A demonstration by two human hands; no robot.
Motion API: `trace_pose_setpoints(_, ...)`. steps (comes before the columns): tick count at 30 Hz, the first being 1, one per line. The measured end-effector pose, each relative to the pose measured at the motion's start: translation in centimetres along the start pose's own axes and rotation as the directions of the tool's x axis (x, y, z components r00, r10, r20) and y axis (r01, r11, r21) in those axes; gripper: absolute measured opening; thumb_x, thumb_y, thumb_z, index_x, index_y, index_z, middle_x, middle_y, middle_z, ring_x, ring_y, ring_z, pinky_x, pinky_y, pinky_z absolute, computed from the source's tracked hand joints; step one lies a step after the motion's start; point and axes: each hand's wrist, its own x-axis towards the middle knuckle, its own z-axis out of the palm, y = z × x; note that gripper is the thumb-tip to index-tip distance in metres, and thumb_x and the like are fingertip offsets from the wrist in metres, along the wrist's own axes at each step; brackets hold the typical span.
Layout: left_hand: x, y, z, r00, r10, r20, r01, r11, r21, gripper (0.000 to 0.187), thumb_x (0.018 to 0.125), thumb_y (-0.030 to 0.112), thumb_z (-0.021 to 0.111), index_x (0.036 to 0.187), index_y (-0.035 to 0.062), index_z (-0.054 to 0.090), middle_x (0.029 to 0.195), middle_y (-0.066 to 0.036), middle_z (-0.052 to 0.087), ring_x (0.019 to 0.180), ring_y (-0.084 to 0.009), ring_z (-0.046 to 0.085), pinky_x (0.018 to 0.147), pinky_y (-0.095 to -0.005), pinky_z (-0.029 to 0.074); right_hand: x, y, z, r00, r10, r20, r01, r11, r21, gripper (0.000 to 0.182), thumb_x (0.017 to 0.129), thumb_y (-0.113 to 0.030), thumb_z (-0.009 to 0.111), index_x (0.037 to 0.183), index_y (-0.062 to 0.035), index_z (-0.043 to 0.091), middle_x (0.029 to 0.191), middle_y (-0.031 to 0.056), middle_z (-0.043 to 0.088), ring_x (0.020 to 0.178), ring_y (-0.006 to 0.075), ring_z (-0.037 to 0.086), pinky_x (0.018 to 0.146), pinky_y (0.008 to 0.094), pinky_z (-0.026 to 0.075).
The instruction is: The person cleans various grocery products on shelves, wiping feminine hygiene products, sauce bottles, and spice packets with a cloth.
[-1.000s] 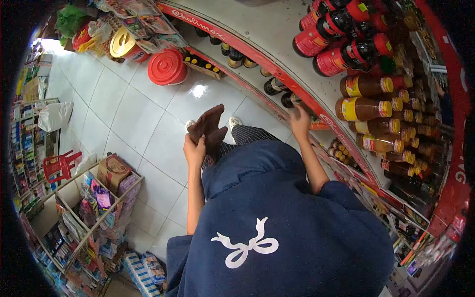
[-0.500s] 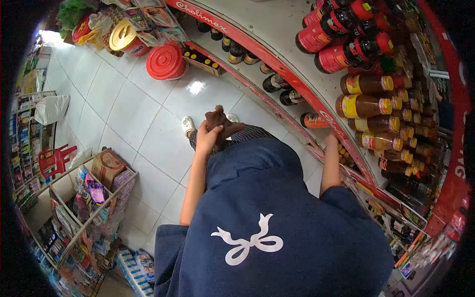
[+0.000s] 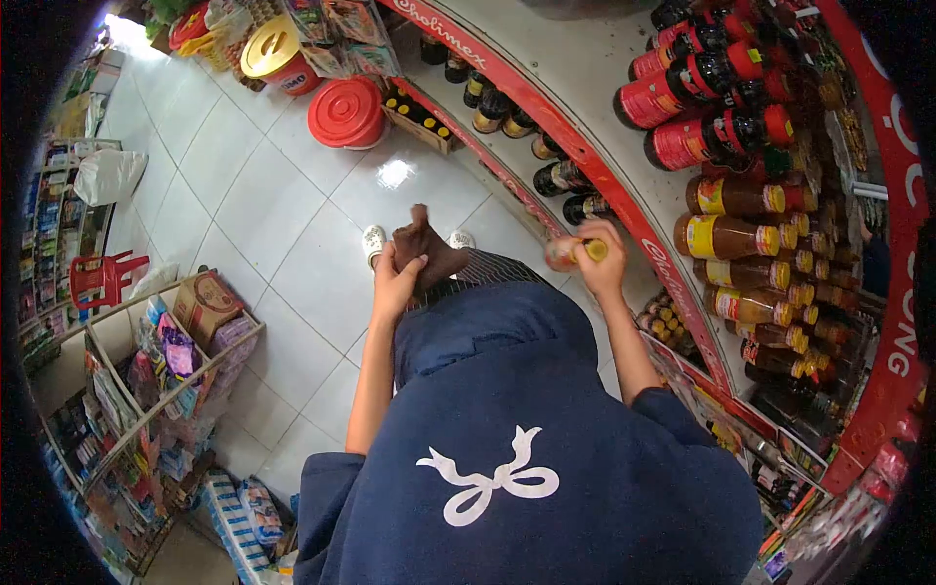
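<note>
My left hand (image 3: 395, 281) is closed around a crumpled brown cloth (image 3: 429, 255), held in front of my body above the tiled floor. The cloth's upper end sticks up past my fingers. On the other side, my right hand (image 3: 606, 261) grips a small bottle (image 3: 562, 253) with a yellow cap, beside the red edge of the shelf. Motion blurs this bottle, so its label cannot be read. Dark bottles (image 3: 561, 178) stand on the lower shelf just beyond my right hand. Several yellow-capped jars or bottles (image 3: 665, 320) show low down near my right forearm.
The upper shelf (image 3: 546, 68) carries red-labelled dark bottles (image 3: 682, 93) and brown sauce bottles (image 3: 726, 237). Red-lidded bucket (image 3: 346, 112) and yellow-lidded bucket (image 3: 273, 54) stand on the floor ahead. To my left are a goods rack (image 3: 146, 429) and a red plastic chair (image 3: 107, 280).
My right hand has come out from the lower shelf, moving up and left, and now holds a yellow-capped bottle. My left hand keeps the cloth, which has shifted slightly. The view has moved a little.
</note>
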Motion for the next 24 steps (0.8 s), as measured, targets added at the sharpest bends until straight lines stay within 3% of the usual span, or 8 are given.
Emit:
trace_pose_setpoints(5,-0.2,3.5,-1.0,0.979,0.122,-0.164,-0.132,0.990,-0.055,0.035,0.073,0.005,0.051,0.108,0.0030,0.043,0.097,-0.009,0.052,0.089,-0.0170,0.051,0.077,-0.0271,0.042,8.2,-11.0,-0.2,0.940,-0.296,0.168,0.211,0.894,0.395,0.008,0.064,-0.005,0.054,0.062,0.0019,0.051,0.064,0.0138,0.054,0.057,0.0210,0.054,0.056,0.0278,0.045)
trace_pose_setpoints(7,-1.1,5.8,-1.2,0.964,0.137,-0.228,-0.167,0.979,-0.119,0.036,0.074,0.005,0.050,0.109,0.0034,0.042,0.100,-0.009,0.051,0.091,-0.0172,0.050,0.077,-0.0272,0.042,11.1,-14.9,-1.0,0.951,-0.208,0.230,0.007,0.754,0.656,0.022,0.073,-0.018,0.048,0.063,0.0013,0.051,0.063,0.0141,0.053,0.057,0.0211,0.053,0.056,0.0289,0.045)
trace_pose_setpoints(10,-1.8,7.4,-2.3,0.958,0.155,-0.240,-0.203,0.961,-0.189,0.039,0.074,0.004,0.049,0.112,0.0027,0.041,0.105,-0.009,0.049,0.096,-0.0178,0.048,0.083,-0.0280,0.038,14.4,-15.7,-1.5,0.912,-0.141,0.385,-0.281,0.468,0.838,0.038,0.084,-0.030,0.034,0.064,-0.0009,0.048,0.063,0.0107,0.049,0.056,0.0202,0.052,0.056,0.0303,0.045)
trace_pose_setpoints(11,-2.1,7.9,-2.4,0.953,0.173,-0.249,-0.227,0.952,-0.206,0.039,0.074,0.004,0.049,0.112,0.0023,0.041,0.105,-0.009,0.049,0.097,-0.0179,0.047,0.084,-0.0282,0.038,15.2,-15.7,-1.4,0.871,-0.112,0.478,-0.424,0.319,0.848,0.041,0.086,-0.032,0.030,0.064,-0.0016,0.047,0.063,0.0093,0.047,0.056,0.0198,0.052,0.056,0.0307,0.045)
trace_pose_setpoints(15,-3.7,9.7,-1.6,0.959,0.179,-0.218,-0.231,0.942,-0.245,0.038,0.074,0.004,0.050,0.111,0.0014,0.042,0.105,-0.009,0.050,0.097,-0.0178,0.047,0.085,-0.0282,0.037,16.6,-15.0,0.4,0.657,-0.363,0.661,-0.710,0.000,0.705,0.045,0.086,-0.037,0.033,0.062,-0.0022,0.048,0.062,0.0100,0.048,0.055,0.0203,0.054,0.058,0.0340,0.047)
trace_pose_setpoints(16,-3.9,9.8,-1.2,0.959,0.192,-0.209,-0.239,0.943,-0.232,0.038,0.074,0.004,0.051,0.110,0.0014,0.043,0.105,-0.009,0.050,0.097,-0.0177,0.048,0.085,-0.0282,0.037,16.4,-15.0,0.8,0.641,-0.360,0.678,-0.692,0.113,0.713,0.046,0.087,-0.041,0.031,0.062,-0.0047,0.044,0.062,0.0056,0.044,0.055,0.0156,0.052,0.055,0.0276,0.045)
trace_pose_setpoints(19,-4.5,10.4,-0.1,0.971,0.191,-0.144,-0.221,0.948,-0.230,0.034,0.073,0.000,0.052,0.106,0.0015,0.044,0.099,-0.008,0.053,0.093,-0.0160,0.050,0.082,-0.0275,0.038,15.9,-13.2,2.5,0.613,-0.243,0.751,-0.736,0.169,0.656,0.043,0.086,-0.039,0.034,0.062,-0.0046,0.045,0.061,0.0059,0.045,0.055,0.0163,0.051,0.055,0.0277,0.045)
trace_pose_setpoints(24,-4.7,10.4,1.9,0.974,0.227,0.030,-0.213,0.948,-0.235,0.028,0.071,-0.002,0.050,0.099,0.0016,0.044,0.093,-0.007,0.053,0.087,-0.0139,0.051,0.077,-0.0257,0.040,14.9,-8.4,5.6,0.561,-0.057,0.826,-0.827,0.004,0.562,0.048,0.083,-0.042,0.041,0.056,-0.0037,0.048,0.057,0.0056,0.045,0.050,0.0193,0.051,0.051,0.0326,0.046)
